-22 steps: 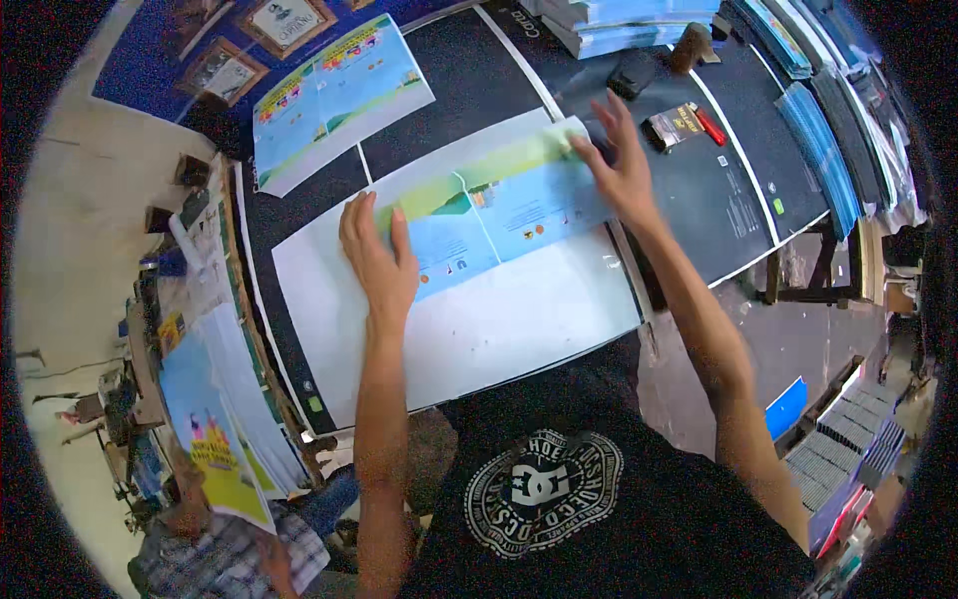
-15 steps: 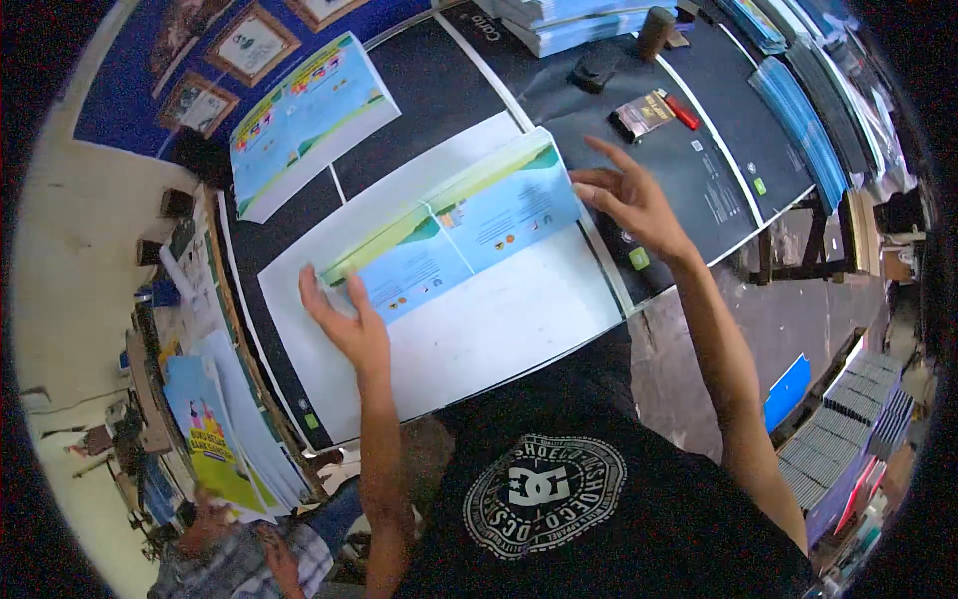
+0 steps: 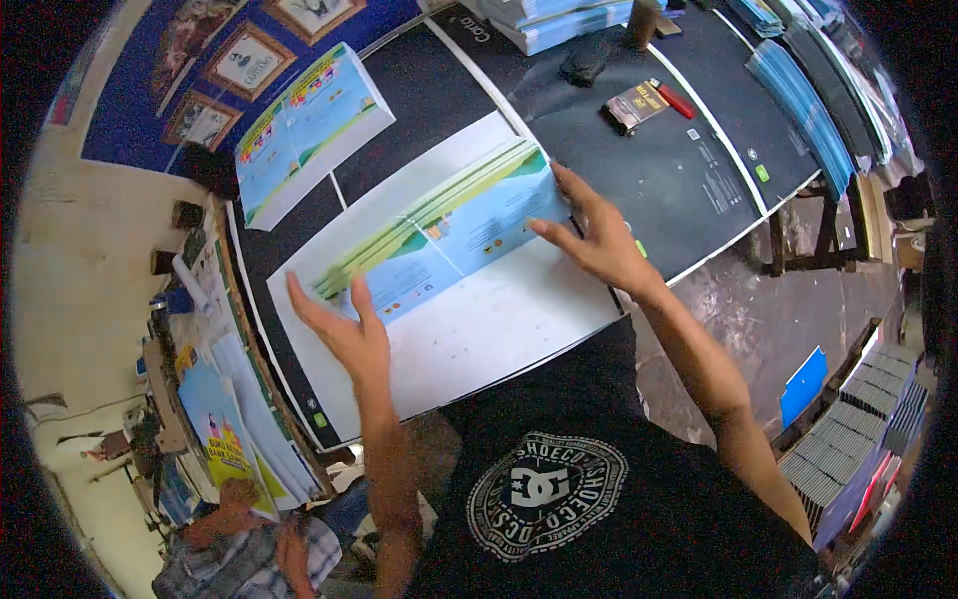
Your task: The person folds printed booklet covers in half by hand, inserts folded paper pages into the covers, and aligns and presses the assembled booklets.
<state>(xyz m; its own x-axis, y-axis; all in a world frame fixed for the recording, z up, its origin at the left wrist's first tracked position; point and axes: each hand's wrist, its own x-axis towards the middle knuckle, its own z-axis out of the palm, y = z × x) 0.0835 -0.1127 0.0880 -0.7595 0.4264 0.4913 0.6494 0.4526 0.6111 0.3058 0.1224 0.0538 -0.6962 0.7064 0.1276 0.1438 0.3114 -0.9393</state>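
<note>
A bunch of blue-and-green printed sheets (image 3: 489, 225) slants across a large white board or sheet (image 3: 479, 334). Its upper edges are fanned, showing several green strips. My left hand (image 3: 344, 334) is at the left end of the bunch, fingers spread, thumb in front of the printed face and the fingertips just beyond the end. At the other end, my right hand (image 3: 604, 240) grips the sheets, with the thumb over their face and the fingers at the right edge. A neat stack of similar printed sheets (image 3: 309, 130) lies farther off at the left.
Black boards (image 3: 679, 190) cover the table. On them are a small box (image 3: 636, 106), a red lighter (image 3: 676, 100), a dark lump (image 3: 584, 67) and paper stacks (image 3: 574, 30). Another person (image 3: 244, 554) is at the lower left. Bound stacks (image 3: 848, 429) stand lower right.
The fanned bunch has shifted slightly left, and more green edges show. My right hand has moved left and closed in, its thumb now over the sheets. My left hand remains beside the left end.
</note>
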